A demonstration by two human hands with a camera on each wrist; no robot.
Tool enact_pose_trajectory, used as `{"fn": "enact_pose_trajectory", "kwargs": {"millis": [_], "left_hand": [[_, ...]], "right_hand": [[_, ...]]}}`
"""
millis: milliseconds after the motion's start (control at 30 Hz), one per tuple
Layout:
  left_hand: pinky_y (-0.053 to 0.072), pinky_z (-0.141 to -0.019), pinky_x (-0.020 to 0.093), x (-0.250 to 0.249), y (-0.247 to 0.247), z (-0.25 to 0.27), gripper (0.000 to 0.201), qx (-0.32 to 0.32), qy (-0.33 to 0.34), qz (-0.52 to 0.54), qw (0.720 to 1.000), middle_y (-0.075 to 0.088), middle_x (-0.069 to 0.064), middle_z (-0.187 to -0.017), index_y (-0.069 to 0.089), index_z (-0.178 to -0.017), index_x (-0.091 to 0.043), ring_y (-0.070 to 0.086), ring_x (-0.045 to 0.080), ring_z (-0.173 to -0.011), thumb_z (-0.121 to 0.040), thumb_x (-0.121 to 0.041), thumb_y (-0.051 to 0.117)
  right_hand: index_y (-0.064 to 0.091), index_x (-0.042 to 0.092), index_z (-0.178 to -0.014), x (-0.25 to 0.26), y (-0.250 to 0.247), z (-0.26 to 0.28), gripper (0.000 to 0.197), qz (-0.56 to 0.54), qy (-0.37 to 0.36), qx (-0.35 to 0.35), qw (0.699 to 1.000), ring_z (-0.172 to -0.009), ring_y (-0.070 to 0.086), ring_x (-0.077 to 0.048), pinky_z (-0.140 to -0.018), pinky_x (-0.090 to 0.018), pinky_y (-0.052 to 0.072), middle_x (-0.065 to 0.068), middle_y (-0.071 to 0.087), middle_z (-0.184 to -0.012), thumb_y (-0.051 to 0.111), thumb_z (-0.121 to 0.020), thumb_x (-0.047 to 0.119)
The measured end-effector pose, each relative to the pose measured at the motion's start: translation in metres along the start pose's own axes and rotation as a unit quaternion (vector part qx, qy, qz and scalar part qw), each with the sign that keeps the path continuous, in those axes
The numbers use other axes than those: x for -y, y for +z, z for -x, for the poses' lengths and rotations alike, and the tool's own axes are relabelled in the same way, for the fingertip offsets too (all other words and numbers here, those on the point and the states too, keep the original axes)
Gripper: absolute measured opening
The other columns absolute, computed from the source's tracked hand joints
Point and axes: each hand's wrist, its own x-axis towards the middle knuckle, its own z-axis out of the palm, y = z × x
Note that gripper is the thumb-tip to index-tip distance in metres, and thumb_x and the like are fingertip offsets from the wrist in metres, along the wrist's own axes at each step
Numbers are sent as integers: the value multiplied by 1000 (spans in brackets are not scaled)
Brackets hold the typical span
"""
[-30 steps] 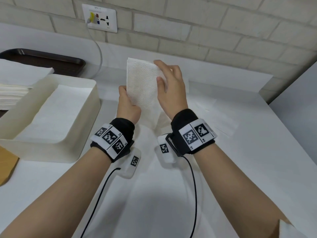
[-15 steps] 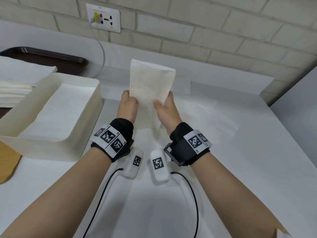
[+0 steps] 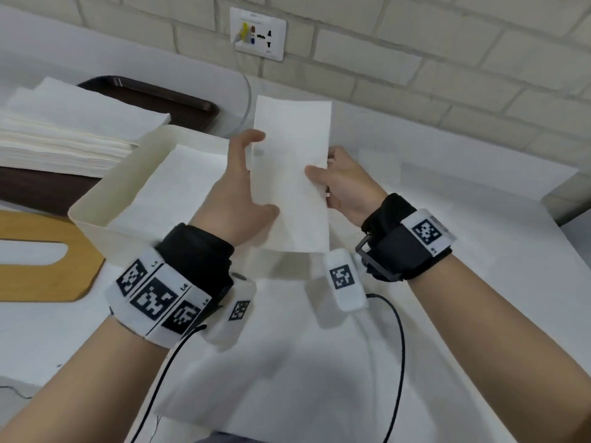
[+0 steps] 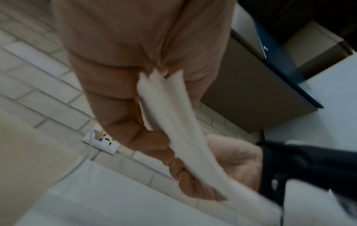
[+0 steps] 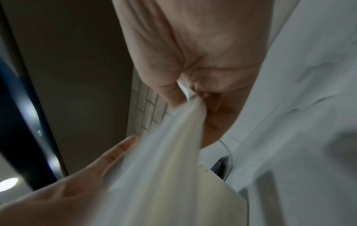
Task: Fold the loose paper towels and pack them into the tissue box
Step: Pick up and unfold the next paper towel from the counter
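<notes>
Swung leftward since a moment ago, both hands carry the folded paper towel (image 3: 292,174) above the white bench (image 3: 463,282), beside the tissue box (image 3: 105,215); left hand (image 3: 238,193), thumb on the sheet, and right hand (image 3: 347,183) pinch opposite edges; beyond, towel stack (image 3: 64,132), dark tray (image 3: 153,94), wall socket (image 3: 258,33).

A plain utility or lab-like workroom, going by the painted brick wall (image 3: 447,75) with its multi-pin wall socket (image 3: 258,34), the white-covered worktop (image 3: 447,314), a dark tray (image 3: 153,97) and a bulk stack of paper towels (image 3: 64,135).
</notes>
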Motion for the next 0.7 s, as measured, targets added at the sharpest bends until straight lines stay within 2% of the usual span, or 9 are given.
{"fn": "enact_pose_trajectory", "kwargs": {"millis": [67, 100, 167, 233, 333, 467, 533, 633, 700], "left_hand": [[44, -56, 18, 3, -18, 7, 44, -3, -9, -17, 1000, 58, -8, -90, 47, -104, -31, 59, 13, -76, -78, 1, 62], [41, -51, 16, 5, -27, 9, 33, 2, -20, -28, 999, 57, -13, -82, 53, -93, -28, 58, 7, -69, -79, 1, 61], [34, -39, 9, 12, -41, 13, 25, 14, -46, -25, 999, 53, -17, -65, 61, -87, -24, 51, -2, -47, -81, 0, 61], [35, -36, 10, 18, -56, 17, 24, 12, -77, -2, 997, 55, -10, -69, 65, -91, -24, 47, -1, -40, -82, -2, 61], [47, -49, 11, 26, -81, 18, 24, -59, -89, 11, 994, 63, -8, -87, 67, -94, -29, 56, 2, -52, -82, -9, 64], [43, -74, 25, 40, -100, 10, 27, -134, -107, -58, 984, 65, 0, -104, 66, -103, -26, 61, 18, -78, -81, -11, 65], [37, -79, 25, 50, -101, 3, 33, -125, -138, -131, 974, 60, 1, -112, 63, -112, -24, 54, 17, -90, -82, -10, 64], [35, -78, 27, 62, -98, -3, 40, -90, -188, -204, 957, 53, 6, -123, 60, -119, -23, 44, 17, -95, -82, -7, 63], [36, -75, 28, 67, -97, -7, 45, -68, -213, -225, 948, 51, 7, -124, 59, -120, -22, 43, 18, -94, -79, -2, 64]], "right_hand": [[23, 23, -115, 7, 6, -7, 50, -14, -47, 26, 998, -79, 57, -16, -65, -29, 52, -7, 51, -108, 49, -87, -8], [21, 28, -115, 11, 10, -12, 58, -13, -68, 41, 997, -77, 57, -17, -65, -30, 51, -8, 49, -109, 49, -84, -13], [30, 31, -113, 18, 21, -21, 60, 29, -91, 91, 991, -74, 56, -18, -64, -29, 51, -8, 46, -110, 50, -82, -16], [47, 23, -107, 25, 35, -29, 46, 108, -102, 132, 980, -72, 55, -16, -64, -21, 50, -6, 48, -112, 50, -82, -15], [58, 6, -110, 29, 60, -45, 31, 181, -119, 105, 971, -66, 52, -5, -60, -12, 47, -3, 53, -111, 52, -84, -10], [55, 10, -119, 29, 91, -66, 40, 313, -153, 89, 933, -72, 43, -5, -70, -15, 42, -3, 45, -123, 65, -81, 4], [51, 12, -124, 26, 102, -73, 48, 401, -145, 109, 898, -80, 44, -6, -68, -14, 39, -3, 41, -128, 69, -80, 9], [47, 9, -128, 23, 113, -77, 52, 479, -126, 116, 861, -98, 49, -16, -89, -21, 42, -7, 44, -124, 69, -81, 11], [47, 5, -129, 24, 121, -80, 49, 570, -116, 136, 802, -113, 51, -22, -92, -24, 42, -10, 48, -128, 65, -84, 12]]}}
